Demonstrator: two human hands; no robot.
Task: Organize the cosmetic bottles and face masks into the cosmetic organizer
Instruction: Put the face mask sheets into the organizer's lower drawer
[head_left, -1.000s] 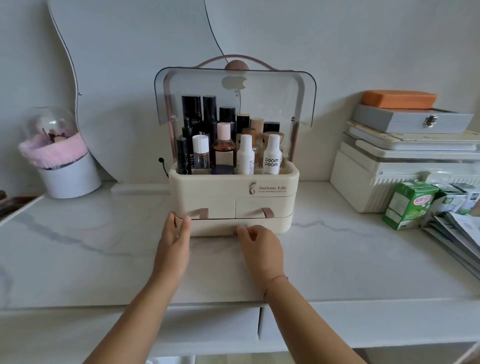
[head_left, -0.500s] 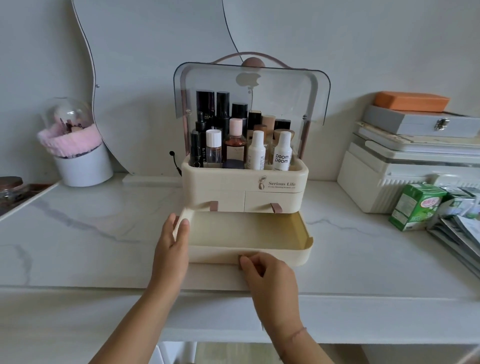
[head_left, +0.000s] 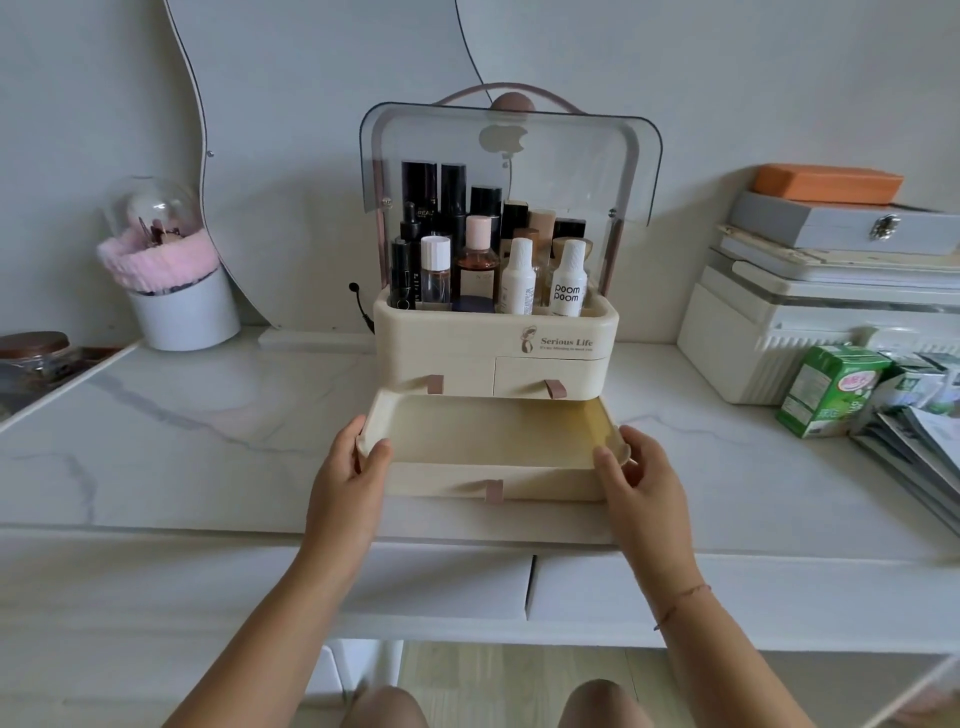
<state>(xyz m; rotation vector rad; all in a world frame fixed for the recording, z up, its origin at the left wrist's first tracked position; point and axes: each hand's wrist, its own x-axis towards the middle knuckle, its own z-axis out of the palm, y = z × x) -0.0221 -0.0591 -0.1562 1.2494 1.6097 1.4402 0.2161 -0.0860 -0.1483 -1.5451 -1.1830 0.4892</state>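
A cream cosmetic organizer (head_left: 457, 338) stands on the white marble tabletop, its clear lid (head_left: 511, 161) raised. Several cosmetic bottles (head_left: 488, 260) stand upright in its top compartment. The wide bottom drawer (head_left: 493, 441) is pulled out toward me and holds nothing. My left hand (head_left: 350, 467) grips the drawer's front left corner. My right hand (head_left: 641, 470) grips its front right corner. A stack of face mask packets (head_left: 930, 441) lies at the far right of the table.
A green carton (head_left: 826, 395) and a stack of white and grey boxes (head_left: 831, 291) sit at the right. A white pot with a pink fluffy band (head_left: 176, 296) stands at the left, before a wavy mirror (head_left: 311, 130). The table's front edge lies just below the drawer.
The bottom drawer went from closed to pulled fully out. My right hand moved from the drawer's front middle to its right corner, and my left hand kept to the left corner.
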